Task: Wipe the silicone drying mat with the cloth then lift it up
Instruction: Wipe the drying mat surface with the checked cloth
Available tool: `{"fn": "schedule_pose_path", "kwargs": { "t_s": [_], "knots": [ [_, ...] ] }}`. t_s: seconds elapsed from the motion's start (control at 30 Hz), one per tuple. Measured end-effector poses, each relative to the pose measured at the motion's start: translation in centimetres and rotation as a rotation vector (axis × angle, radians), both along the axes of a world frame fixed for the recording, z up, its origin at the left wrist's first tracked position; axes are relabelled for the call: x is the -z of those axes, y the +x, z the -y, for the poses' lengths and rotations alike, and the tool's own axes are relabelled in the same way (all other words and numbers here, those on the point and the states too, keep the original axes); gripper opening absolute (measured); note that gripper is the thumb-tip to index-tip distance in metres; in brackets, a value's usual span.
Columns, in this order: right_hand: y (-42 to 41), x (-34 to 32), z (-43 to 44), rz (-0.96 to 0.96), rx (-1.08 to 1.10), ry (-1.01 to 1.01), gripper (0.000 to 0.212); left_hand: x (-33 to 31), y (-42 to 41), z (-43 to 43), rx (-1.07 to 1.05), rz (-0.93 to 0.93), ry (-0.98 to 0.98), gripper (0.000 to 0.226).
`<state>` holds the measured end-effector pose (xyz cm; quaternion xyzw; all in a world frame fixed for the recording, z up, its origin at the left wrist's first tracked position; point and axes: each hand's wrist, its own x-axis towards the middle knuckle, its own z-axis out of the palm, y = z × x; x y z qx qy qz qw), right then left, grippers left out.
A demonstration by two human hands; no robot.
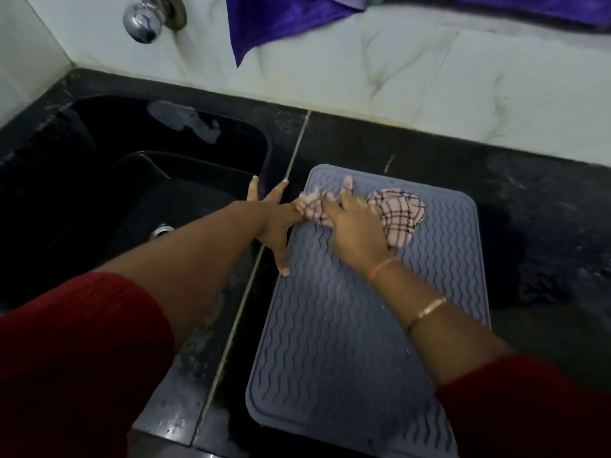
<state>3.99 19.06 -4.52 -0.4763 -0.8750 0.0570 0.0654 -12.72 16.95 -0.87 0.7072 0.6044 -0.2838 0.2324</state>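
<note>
**Right hand** (357, 228): fingers curled round a bunched pink checked cloth (398, 214), pressing it onto the far part of the silicone drying mat (330, 342). One end of the cloth sticks out past the knuckles on the mat's left side. The larger part bulges out on the opposite side of the hand. A bangle (428, 307) sits on that forearm.

**Left hand** (276, 223): fingers straight and spread, holding nothing. It lies flat across the mat's left edge, thumb tip on the mat's rim and fingertips reaching off the mat. The loose end of the cloth touches this hand. Both forearms come out of red sleeves (76, 352).

**Mat:** grey-blue with wavy ridges, lying flat on the black stone table (512, 193), its long side running away from the person.

**Surroundings:**
- A narrow metal strip (295, 150) runs just left of the mat, with a black sink (231, 137) beyond it.
- A white tiled wall (429, 77) stands beyond the mat's far edge, with purple fabric (281, 21) hanging against it.
- A chrome tap (143, 23) is fixed far to the mat's upper left.
</note>
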Motion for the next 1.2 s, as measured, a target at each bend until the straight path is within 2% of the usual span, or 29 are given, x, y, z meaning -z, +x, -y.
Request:
{"fn": "schedule_pose_path", "kwargs": {
  "t_s": [0.07,0.13,0.23,0.33,0.4,0.6,0.67,0.73,0.83,0.9,0.93,1.07,1.2],
  "knots": [
    [1.1,0.3,1.4,-0.083,-0.129,-0.003,0.048,0.0,0.0,0.0,-0.006,0.013,0.002,0.139],
    [1.5,0.0,-0.1,-0.137,-0.165,0.047,0.044,0.1,0.0,0.0,-0.004,0.018,0.006,0.139],
    [0.8,-1.2,-5.4,-0.111,0.095,0.183,0.052,0.0,0.0,0.0,0.009,0.012,0.018,0.140],
    [-0.8,-1.3,-7.9,-0.050,0.235,0.010,0.052,0.1,-0.2,0.0,0.016,0.023,0.035,0.142],
    [-1.5,-0.5,-6.7,-0.007,0.167,-0.043,0.050,0.2,-0.4,0.0,0.029,0.028,0.052,0.141],
    [1.0,0.7,2.3,-0.134,-0.123,0.017,0.034,0.8,-1.3,-0.1,0.040,0.065,0.082,0.144],
    [2.2,0.9,5.0,-0.169,-0.261,-0.023,0.034,0.8,-1.2,-0.1,0.055,0.032,0.089,0.144],
    [2.8,0.5,5.2,-0.202,-0.303,-0.099,0.040,0.9,-1.2,-0.1,0.046,0.033,0.093,0.144],
    [1.5,0.1,1.4,-0.301,-0.029,-0.016,0.046,1.4,-1.3,0.1,0.051,0.069,0.113,0.144],
    [-0.3,-0.3,-0.9,-0.242,0.147,0.013,0.047,1.7,-1.3,0.5,0.079,0.067,0.159,0.140],
    [-1.1,-0.4,-1.1,-0.182,0.163,0.006,0.047,1.8,-1.2,0.7,0.092,0.054,0.185,0.139],
    [-1.2,0.6,3.4,-0.088,-0.031,0.029,0.041,1.5,-1.1,0.8,0.153,-0.020,0.236,0.135],
    [1.1,1.1,9.5,-0.173,-0.232,-0.028,0.034,1.3,-0.9,0.9,0.203,-0.107,0.273,0.134]
  ]
}}
